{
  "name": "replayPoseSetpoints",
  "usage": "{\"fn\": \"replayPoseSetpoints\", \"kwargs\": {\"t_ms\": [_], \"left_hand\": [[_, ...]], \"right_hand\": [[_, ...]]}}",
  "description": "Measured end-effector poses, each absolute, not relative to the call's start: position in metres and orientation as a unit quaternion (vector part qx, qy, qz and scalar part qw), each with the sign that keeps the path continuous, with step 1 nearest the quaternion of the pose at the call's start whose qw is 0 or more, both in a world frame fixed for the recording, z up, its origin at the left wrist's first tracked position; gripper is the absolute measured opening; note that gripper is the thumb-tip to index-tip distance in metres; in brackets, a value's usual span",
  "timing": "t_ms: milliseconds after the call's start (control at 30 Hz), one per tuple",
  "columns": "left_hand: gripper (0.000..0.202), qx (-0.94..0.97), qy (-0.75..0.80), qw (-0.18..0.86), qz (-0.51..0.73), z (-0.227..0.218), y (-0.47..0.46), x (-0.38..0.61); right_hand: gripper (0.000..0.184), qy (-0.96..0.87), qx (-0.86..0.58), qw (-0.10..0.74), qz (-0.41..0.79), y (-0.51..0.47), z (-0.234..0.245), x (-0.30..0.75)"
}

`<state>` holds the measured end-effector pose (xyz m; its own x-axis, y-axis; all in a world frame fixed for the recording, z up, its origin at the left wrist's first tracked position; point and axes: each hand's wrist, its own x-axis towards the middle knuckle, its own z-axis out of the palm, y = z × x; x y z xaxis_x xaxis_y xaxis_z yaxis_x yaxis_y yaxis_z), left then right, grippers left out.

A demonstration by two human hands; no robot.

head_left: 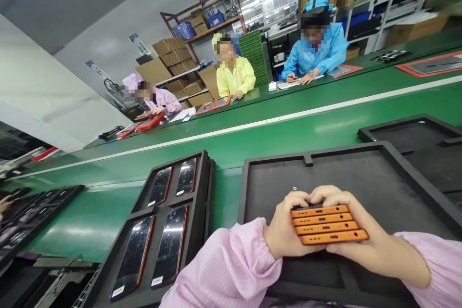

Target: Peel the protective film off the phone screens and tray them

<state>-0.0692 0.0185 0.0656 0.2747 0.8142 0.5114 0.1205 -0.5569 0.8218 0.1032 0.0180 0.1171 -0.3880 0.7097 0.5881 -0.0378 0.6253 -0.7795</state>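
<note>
A stack of several orange-edged phones (328,224) is clasped between both my hands, held edge-on above a black foam tray (378,178). My left hand (283,231) grips the stack's left side, fingers curled over the top. From the right, my right hand (364,236) wraps around it. Both arms wear pink sleeves. To the left, another black foam tray (205,187) holds several phones (169,245) lying screen-up in slots.
A green conveyor belt (288,130) runs across in front of me. Three people in pink, yellow and blue coats sit on its far side. More black trays lie at far right (415,134) and far left (39,207). Shelves with cardboard boxes stand behind.
</note>
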Motion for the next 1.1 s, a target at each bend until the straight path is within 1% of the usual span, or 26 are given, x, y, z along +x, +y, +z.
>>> {"fn": "replayPoseSetpoints", "kwargs": {"t_ms": [67, 167, 233, 367, 433, 533, 700, 800, 967, 1100], "left_hand": [[0.067, 0.751, 0.296, 0.323, 0.495, 0.061, 0.015, -0.073], [0.053, 0.780, 0.253, 0.285, 0.497, 0.060, 0.012, -0.079], [0.046, 0.794, 0.245, 0.282, 0.479, 0.059, 0.012, -0.081], [0.045, 0.810, 0.204, 0.278, 0.474, 0.057, 0.015, -0.082], [0.039, 0.809, 0.183, 0.265, 0.491, 0.057, 0.016, -0.082], [0.036, 0.812, 0.165, 0.251, 0.501, 0.058, 0.016, -0.082], [0.029, 0.813, 0.210, 0.259, 0.478, 0.063, 0.012, -0.082], [0.031, 0.814, 0.243, 0.282, 0.446, 0.067, 0.011, -0.082], [0.031, 0.807, 0.246, 0.311, 0.437, 0.070, 0.010, -0.081], [0.027, 0.814, 0.241, 0.306, 0.431, 0.068, 0.011, -0.080]], "right_hand": [[0.029, -0.768, -0.203, 0.494, 0.353, 0.015, 0.116, 0.107], [0.033, -0.791, -0.183, 0.482, 0.329, 0.011, 0.118, 0.112], [0.033, -0.802, -0.173, 0.475, 0.318, 0.009, 0.120, 0.113], [0.030, -0.818, -0.161, 0.466, 0.297, 0.006, 0.120, 0.112], [0.032, -0.819, -0.155, 0.469, 0.293, 0.007, 0.119, 0.111], [0.035, -0.809, -0.141, 0.482, 0.305, 0.008, 0.117, 0.112], [0.036, -0.806, -0.146, 0.478, 0.318, 0.008, 0.115, 0.113], [0.034, -0.808, -0.141, 0.479, 0.314, 0.006, 0.114, 0.114], [0.035, -0.810, -0.131, 0.479, 0.312, 0.007, 0.112, 0.114], [0.037, -0.810, -0.128, 0.478, 0.315, 0.007, 0.113, 0.114]]}}
